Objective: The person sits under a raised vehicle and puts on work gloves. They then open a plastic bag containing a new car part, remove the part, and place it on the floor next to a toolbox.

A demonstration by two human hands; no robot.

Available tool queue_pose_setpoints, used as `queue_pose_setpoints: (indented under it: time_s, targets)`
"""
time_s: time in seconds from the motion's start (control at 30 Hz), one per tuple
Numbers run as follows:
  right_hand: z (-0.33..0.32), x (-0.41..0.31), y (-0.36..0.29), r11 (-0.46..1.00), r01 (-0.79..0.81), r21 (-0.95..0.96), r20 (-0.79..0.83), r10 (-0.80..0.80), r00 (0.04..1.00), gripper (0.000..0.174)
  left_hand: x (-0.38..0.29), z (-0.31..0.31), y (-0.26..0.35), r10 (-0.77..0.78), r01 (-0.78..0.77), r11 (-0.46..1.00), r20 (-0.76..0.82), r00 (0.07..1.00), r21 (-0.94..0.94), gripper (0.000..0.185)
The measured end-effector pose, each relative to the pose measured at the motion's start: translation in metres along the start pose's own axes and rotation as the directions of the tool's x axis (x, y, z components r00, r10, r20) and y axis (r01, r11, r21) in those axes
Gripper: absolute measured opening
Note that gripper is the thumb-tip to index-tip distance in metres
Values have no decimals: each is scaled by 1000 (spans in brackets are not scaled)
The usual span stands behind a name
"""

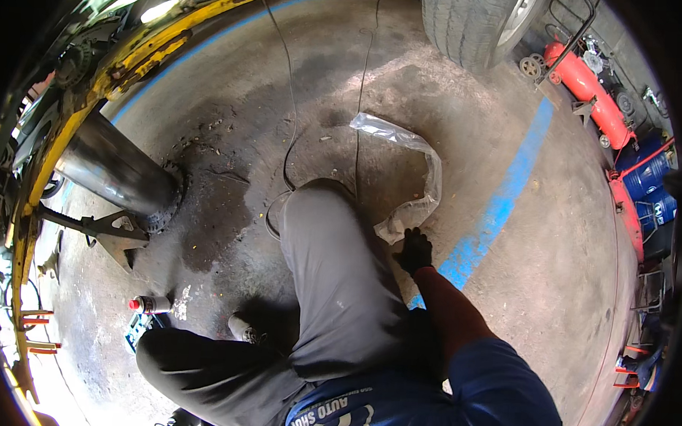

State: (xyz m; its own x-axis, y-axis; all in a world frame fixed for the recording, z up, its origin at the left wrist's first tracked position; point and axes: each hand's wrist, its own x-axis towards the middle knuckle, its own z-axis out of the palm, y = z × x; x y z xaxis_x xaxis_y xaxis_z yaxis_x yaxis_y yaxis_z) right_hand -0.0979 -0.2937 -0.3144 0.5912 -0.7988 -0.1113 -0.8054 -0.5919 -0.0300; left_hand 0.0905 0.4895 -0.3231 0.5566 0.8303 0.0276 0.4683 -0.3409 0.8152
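Observation:
My right hand, in a dark glove, reaches down at the near end of a long strip of clear plastic wrap that curves over the concrete floor. Whether its fingers grip the plastic cannot be made out. My left hand is out of view. Before me are my bent knees in grey trousers. A spray can with a red cap lies at the lower left, beside a blue case partly hidden by my knee.
A metal cylinder and a jack stand stand at left under a yellow steel frame. Thin cables run over the floor. A tire is ahead; a red tank and blue drums line the right side.

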Motion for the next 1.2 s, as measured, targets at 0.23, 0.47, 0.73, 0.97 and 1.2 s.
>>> queue_pose_setpoints:
  time_s: [0.23, 0.47, 0.73, 0.97, 1.2]
  targets:
    - [30, 42, -3, 992, 122, -6, -248, -120, 961, 37, -21, -61, 74, -42, 117, 908, 190, 981, -403, 26]
    - [-91, 122, -18, 863, 487, 134, -787, -206, 582, 26, -26, -58, 318, 763, -768, 640, -86, 640, -31, 44]
    - [-429, 145, -98, 201, 752, 628, -642, -413, 646, 24, -197, -22, 563, 989, -802, 86, -46, 139, -591, 49]
    - [-498, 109, -196, 24, 689, 724, -536, -609, 584, 21, -289, -13, 627, 978, -596, 102, 191, -88, -796, 59]
    - [-504, 58, -267, -302, 525, 796, -573, -655, 492, 21, -298, 16, 620, 906, -74, 404, 387, 173, -912, 61]
